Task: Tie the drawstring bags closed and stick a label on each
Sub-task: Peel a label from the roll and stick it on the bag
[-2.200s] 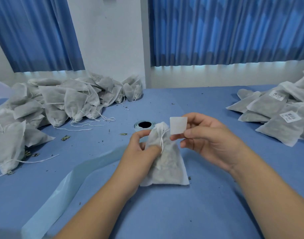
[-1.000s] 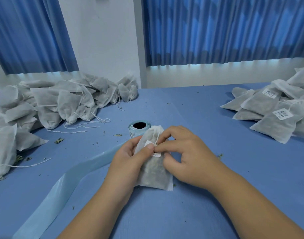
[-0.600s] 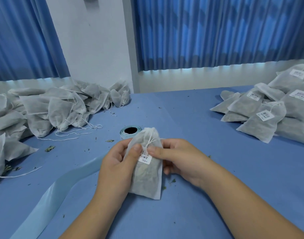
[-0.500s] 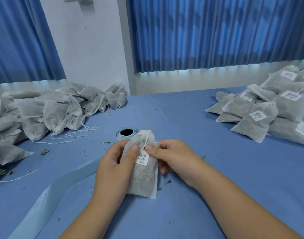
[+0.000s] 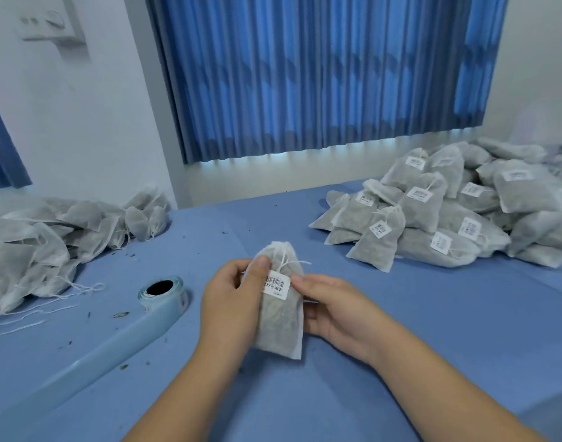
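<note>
Bag (image 5: 278, 317), grey-white mesh w/ dark filling, stands upright btwn both hands, neck up & pointing away from the wrists. Left hand (image 5: 233, 311) grips its left side: fingers curled behind it, thumb (image 5: 260, 266) pressed flat on the front near the neck. Right hand (image 5: 334, 311) grips the right side, fingers wrapped round the back, index tip (image 5: 300, 282) on the front edge. Label (image 5: 276, 283), white w/ barcode, is stuck on the bag's front, directly btwn left thumb tip & right index tip, right up against both. Drawstring (image 5: 289, 260) is knotted at the neck just above the label, w/ one loose end sticking out above the right index finger. Bag's bottom edge hangs below both palms; can't tell if it touches the table (image 5: 400, 330).

Label roll (image 5: 163, 293) stands left of the left-hand knuckles, near but apart. Its pale blue backing strip (image 5: 91, 355) runs off along the outer side of the left forearm. Heap of bags w/ loose strings (image 5: 50, 244) lies well beyond the left fingers, far left. Heap of labelled bags (image 5: 448, 212) lies beyond & right of the right fingers, well apart. Dried bits (image 5: 120, 314) dot the cloth near the roll.
</note>
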Available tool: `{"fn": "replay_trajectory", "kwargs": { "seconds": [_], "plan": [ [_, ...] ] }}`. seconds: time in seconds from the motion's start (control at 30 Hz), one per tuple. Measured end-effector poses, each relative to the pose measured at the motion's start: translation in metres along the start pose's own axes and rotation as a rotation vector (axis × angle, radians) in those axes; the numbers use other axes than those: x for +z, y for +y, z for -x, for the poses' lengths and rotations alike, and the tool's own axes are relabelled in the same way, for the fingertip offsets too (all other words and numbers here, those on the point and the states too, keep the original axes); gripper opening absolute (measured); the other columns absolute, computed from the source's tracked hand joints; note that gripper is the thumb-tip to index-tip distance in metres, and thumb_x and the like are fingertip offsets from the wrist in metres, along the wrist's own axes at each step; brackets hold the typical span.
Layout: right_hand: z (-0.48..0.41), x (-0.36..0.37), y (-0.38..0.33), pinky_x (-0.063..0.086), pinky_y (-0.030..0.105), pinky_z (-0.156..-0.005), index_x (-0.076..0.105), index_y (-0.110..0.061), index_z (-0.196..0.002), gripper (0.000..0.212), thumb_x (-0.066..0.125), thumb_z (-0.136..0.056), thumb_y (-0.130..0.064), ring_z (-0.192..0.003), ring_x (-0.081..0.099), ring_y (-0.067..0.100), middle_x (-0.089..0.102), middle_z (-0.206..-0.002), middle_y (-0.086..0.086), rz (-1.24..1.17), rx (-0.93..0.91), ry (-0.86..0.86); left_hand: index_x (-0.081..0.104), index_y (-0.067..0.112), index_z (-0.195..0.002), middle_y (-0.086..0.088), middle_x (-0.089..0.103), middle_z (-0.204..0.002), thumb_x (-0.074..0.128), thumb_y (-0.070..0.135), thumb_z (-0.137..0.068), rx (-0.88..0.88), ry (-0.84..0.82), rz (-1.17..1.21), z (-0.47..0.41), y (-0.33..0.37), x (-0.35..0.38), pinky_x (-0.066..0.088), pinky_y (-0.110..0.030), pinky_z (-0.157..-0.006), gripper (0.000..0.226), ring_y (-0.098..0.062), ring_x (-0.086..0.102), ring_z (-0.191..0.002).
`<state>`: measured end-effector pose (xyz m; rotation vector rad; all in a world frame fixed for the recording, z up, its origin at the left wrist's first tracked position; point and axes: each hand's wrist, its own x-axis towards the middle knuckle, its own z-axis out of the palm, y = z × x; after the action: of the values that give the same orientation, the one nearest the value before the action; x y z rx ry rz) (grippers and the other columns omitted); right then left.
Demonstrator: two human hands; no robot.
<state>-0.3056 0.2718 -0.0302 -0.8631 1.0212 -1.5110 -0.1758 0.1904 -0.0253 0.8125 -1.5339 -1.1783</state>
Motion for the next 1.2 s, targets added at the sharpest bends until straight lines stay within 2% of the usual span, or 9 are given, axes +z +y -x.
{"fn": "replay_trajectory", "kwargs": {
  "seconds": [0.1,0.17,0.27,0.37,0.47,0.6,0.7,0.97,1.2],
  "plan": [
    [0.020,-0.029,-0.014,0.054,0.044,-0.093,0.069,-0.012,-0.117,0.039,0.063,-0.089,-0.038,-0.107,0.067,0.027,0.070,-0.116,0.010,0.071,-0.001,0.012,0.070,0.022,-0.082,0.010,0.072,-0.074,0.065,0.041,-0.091,-0.009,-0.028,0.036,-0.003,0.003,0.045,0.045,-0.022,-0.061,0.021,0.000,0.064,-0.063],
    [0.037,-0.046,-0.024,0.057,0.033,-0.076,0.069,-0.017,-0.114,0.031,0.066,-0.088,-0.035,-0.091,0.070,0.021,0.072,-0.105,0.006,0.162,-0.011,0.018,0.069,0.022,-0.085,0.008,0.072,-0.077,0.065,0.043,-0.090,-0.042,-0.052,0.077,-0.004,0.007,0.079,0.044,-0.017,-0.057,0.022,0.000,0.064,-0.062],
    [0.056,-0.070,-0.038,0.051,0.024,-0.060,0.067,-0.013,-0.109,0.027,0.070,-0.083,-0.020,-0.068,0.064,0.017,0.071,-0.088,0.008,0.189,-0.070,0.205,0.067,0.022,-0.091,0.009,0.072,-0.083,0.064,0.045,-0.090,-0.102,-0.156,0.139,0.000,0.015,0.128,0.045,-0.017,-0.060,0.024,-0.002,0.066,-0.070],
    [0.072,-0.098,-0.060,0.050,0.020,-0.056,0.068,-0.008,-0.104,0.017,0.066,-0.087,-0.009,-0.063,0.062,0.012,0.071,-0.081,0.006,0.077,-0.174,0.416,0.061,0.031,-0.096,0.014,0.068,-0.089,0.060,0.047,-0.093,-0.126,-0.257,0.183,0.009,0.021,0.164,0.051,-0.020,-0.068,0.016,0.002,0.066,-0.075],
    [0.085,-0.130,-0.080,0.055,0.020,-0.059,0.065,-0.004,-0.093,0.006,0.062,-0.089,-0.003,-0.072,0.062,0.014,0.067,-0.082,0.009,-0.236,-0.288,0.639,0.056,0.030,-0.107,0.013,0.064,-0.094,0.052,0.049,-0.096,-0.130,-0.333,0.167,0.019,0.023,0.182,0.055,-0.035,-0.081,0.023,-0.012,0.069,-0.084],
    [0.093,-0.155,-0.077,0.057,0.026,-0.056,0.054,0.001,-0.097,0.008,0.059,-0.092,-0.004,-0.075,0.061,0.024,0.054,-0.089,0.017,-0.401,-0.145,0.832,0.054,0.035,-0.095,0.013,0.060,-0.097,0.052,0.043,-0.098,-0.123,-0.372,0.120,0.025,0.020,0.185,0.053,-0.033,-0.078,0.008,-0.011,0.068,-0.083],
    [0.087,-0.151,-0.066,0.058,0.028,-0.051,0.054,0.002,-0.093,0.006,0.056,-0.093,-0.004,-0.069,0.064,0.027,0.056,-0.083,0.017,-0.378,-0.073,0.786,0.057,0.030,-0.097,0.008,0.061,-0.097,0.052,0.033,-0.099,-0.152,-0.376,0.109,0.023,0.018,0.177,0.051,-0.028,-0.068,0.007,-0.010,0.066,-0.074],
    [0.039,-0.093,-0.048,0.051,0.025,-0.050,0.060,-0.002,-0.086,0.009,0.055,-0.092,-0.007,-0.059,0.064,0.022,0.057,-0.071,0.010,-0.163,0.041,0.607,0.061,0.028,-0.098,0.006,0.064,-0.095,0.052,0.024,-0.099,-0.131,-0.308,0.015,-0.002,0.014,0.113,0.049,-0.026,-0.065,0.010,-0.005,0.065,-0.062],
    [-0.014,-0.017,-0.025,0.050,0.025,-0.052,0.062,-0.003,-0.087,0.008,0.058,-0.091,-0.009,-0.055,0.062,0.020,0.058,-0.067,0.008,-0.015,0.131,0.372,0.059,0.032,-0.091,0.008,0.062,-0.090,0.054,0.014,-0.094,0.006,-0.129,-0.210,-0.021,0.009,0.022,0.042,-0.013,-0.055,0.019,-0.010,0.063,-0.070]
  ]
}}
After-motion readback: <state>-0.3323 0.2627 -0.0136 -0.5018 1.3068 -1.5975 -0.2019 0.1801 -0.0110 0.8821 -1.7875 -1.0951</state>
